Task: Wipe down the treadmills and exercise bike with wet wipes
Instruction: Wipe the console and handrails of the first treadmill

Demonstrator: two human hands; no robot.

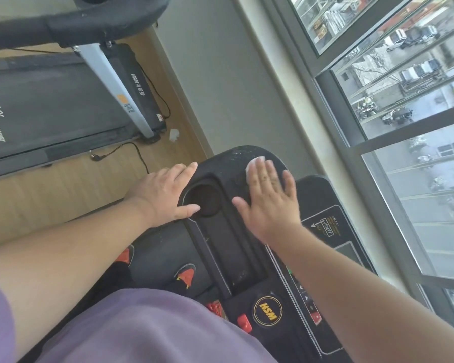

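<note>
I stand at a black treadmill console (236, 247) with a round cup holder (205, 199) and an HSM logo. My right hand (269, 199) lies flat with straight, spread fingers on the console's far corner, pressing a white wet wipe (254, 163) that shows beyond the fingertips. My left hand (165, 191) rests on the console's left edge beside the cup holder, fingers straight, thumb at the holder's rim. It holds nothing.
A second treadmill (50, 106) with a black belt and silver upright stands to the left on the wooden floor. A black cable (131, 150) and a crumpled white wipe (174, 134) lie on the floor between them. A grey wall and large window run along the right.
</note>
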